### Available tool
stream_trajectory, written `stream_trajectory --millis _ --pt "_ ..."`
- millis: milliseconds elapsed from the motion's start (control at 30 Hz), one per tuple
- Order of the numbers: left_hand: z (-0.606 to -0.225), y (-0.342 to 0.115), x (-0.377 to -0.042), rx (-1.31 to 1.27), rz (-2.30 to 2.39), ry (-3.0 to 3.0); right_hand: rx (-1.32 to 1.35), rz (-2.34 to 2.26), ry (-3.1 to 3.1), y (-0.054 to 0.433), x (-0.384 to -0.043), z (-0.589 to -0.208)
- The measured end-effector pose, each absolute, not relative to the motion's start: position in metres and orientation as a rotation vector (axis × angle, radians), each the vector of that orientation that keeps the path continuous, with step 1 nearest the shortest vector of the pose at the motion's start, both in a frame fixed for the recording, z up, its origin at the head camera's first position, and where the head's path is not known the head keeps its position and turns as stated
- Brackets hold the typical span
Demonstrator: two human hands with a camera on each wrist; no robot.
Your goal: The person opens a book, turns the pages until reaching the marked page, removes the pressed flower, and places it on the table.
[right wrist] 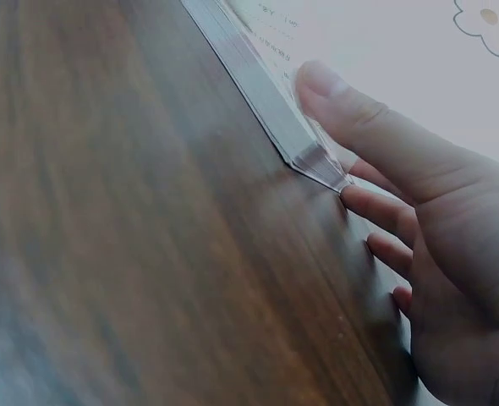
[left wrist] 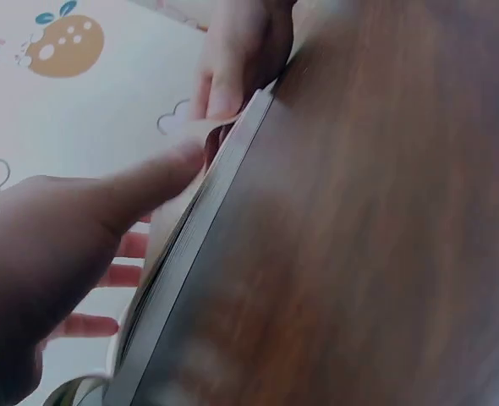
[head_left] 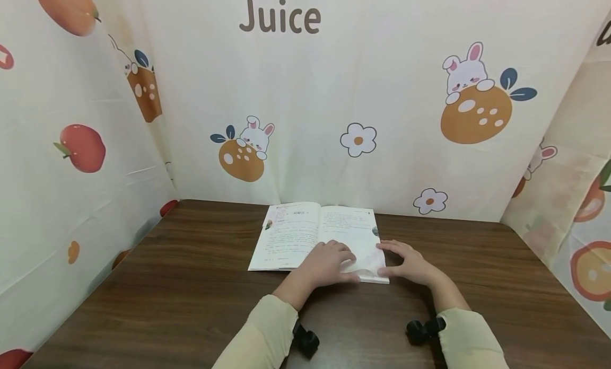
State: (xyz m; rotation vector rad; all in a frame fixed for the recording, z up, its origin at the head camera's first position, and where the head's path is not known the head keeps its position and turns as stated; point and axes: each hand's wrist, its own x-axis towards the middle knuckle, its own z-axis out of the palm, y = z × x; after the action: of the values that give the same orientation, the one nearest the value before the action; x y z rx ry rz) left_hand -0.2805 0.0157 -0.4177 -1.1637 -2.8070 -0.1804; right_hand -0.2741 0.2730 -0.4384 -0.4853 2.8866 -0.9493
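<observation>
Currently, book: lies open [head_left: 286, 242] under and ahead of the hands, both pages of print facing up; left page sits forward-left of the left hand, right page runs between the two hands.
Left hand [head_left: 326, 263]: lies over the lower part of the right page, fingers loose and lightly bent, thumb apart from them at the near edge — no wrap around the book.
Right hand [head_left: 408, 263]: at the lower right corner, thumb and fingers spread in a wide C; thumb over the page side, a fingertip at the corner of the page block [right wrist: 249, 85]. Can't tell if it has hold of a leaf.
Near edge: paper bows up a little between the two thumbs; how many leaves — can't tell.
Table [head_left: 191, 252]: dark wood grain, beneath the book and both hands.
Sleeves: pale, left one [head_left: 258, 337] and right one [head_left: 470, 337], each just behind its hand.
Black mounts: left [head_left: 306, 341] and right [head_left: 417, 332], at the inner side of each wrist.
Backdrop cloth [head_left: 310, 82]: beyond the book from the hands, printed with rabbits, fruit, flowers and the word "Juice" [head_left: 280, 16].
</observation>
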Motion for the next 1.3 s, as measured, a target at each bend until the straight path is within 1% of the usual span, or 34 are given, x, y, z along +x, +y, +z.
stream_trajectory --millis 233,333,567,767,1000,1167,1300 --pt "-0.416 0.027 -0.278 -1.245 0.063 -2.570 -0.468 -0.955 2.889 0.273 -0.274 -0.437" --pt "-0.417 0.030 -0.274 -1.256 0.103 -2.588 -0.454 -0.994 2.873 0.274 -0.274 -0.437" --pt "-0.422 0.033 -0.270 -1.226 0.098 -2.701 -0.356 -1.077 2.798 0.276 -0.275 -0.437" --pt "-0.411 0.030 -0.272 -1.203 0.035 -2.657 -0.303 -1.181 2.726 0.274 -0.275 -0.432" --pt "-0.393 0.011 -0.282 -1.079 0.035 -2.529 -0.308 -1.221 2.703 0.273 -0.275 -0.433" --pt "-0.372 -0.015 -0.289 -0.937 -0.142 -2.329 -0.277 -1.199 2.714 0.274 -0.276 -0.434" --pt "-0.355 -0.040 -0.293 -0.854 -0.223 -2.269 -0.320 -1.200 2.730 0.274 -0.276 -0.435"
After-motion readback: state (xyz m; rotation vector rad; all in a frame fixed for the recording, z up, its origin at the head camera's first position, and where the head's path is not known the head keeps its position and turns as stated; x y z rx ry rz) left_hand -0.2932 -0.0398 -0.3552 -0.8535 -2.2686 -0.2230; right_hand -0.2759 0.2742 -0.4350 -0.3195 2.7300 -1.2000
